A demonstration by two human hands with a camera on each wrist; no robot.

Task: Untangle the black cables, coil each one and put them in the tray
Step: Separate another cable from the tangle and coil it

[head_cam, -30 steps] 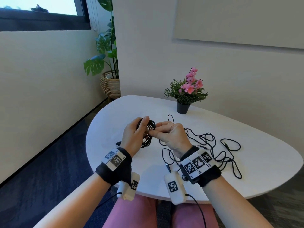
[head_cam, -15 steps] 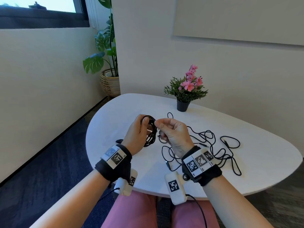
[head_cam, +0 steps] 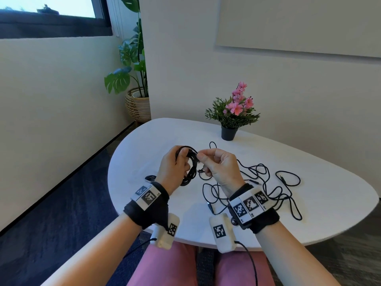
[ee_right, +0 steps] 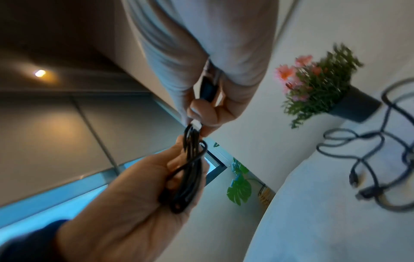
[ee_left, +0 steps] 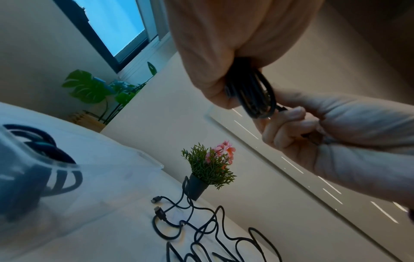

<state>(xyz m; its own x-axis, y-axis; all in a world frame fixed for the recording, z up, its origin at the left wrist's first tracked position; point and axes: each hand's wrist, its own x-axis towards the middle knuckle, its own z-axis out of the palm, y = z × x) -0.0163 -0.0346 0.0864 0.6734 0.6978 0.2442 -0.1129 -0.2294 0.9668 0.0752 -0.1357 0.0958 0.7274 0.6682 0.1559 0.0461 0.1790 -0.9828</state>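
Observation:
My left hand (head_cam: pixel 175 168) grips a coiled black cable (head_cam: pixel 190 168) above the white table (head_cam: pixel 144 145); the coil (ee_left: pixel 251 92) shows between its fingers, also coil (ee_right: pixel 188 173) in the right wrist view. My right hand (head_cam: pixel 218 166) pinches the end of that cable (ee_right: pixel 208 88) beside the top of the coil. Loose tangled black cables (head_cam: pixel 266 186) lie on the table to the right, also cables (ee_left: pixel 201 230). A clear tray (ee_left: pixel 56 177) holding a coiled cable (ee_left: pixel 44 145) sits at the left, mostly hidden behind my left wrist in the head view.
A small potted pink flower (head_cam: pixel 233 112) stands at the table's back. A large leafy plant in a wicker basket (head_cam: pixel 136 100) stands on the floor by the wall. The table's front edge is just ahead of my lap.
Both hands have risen slightly with the coil. My right hand has moved from the coil's middle up to its top, carrying the cable end around it.

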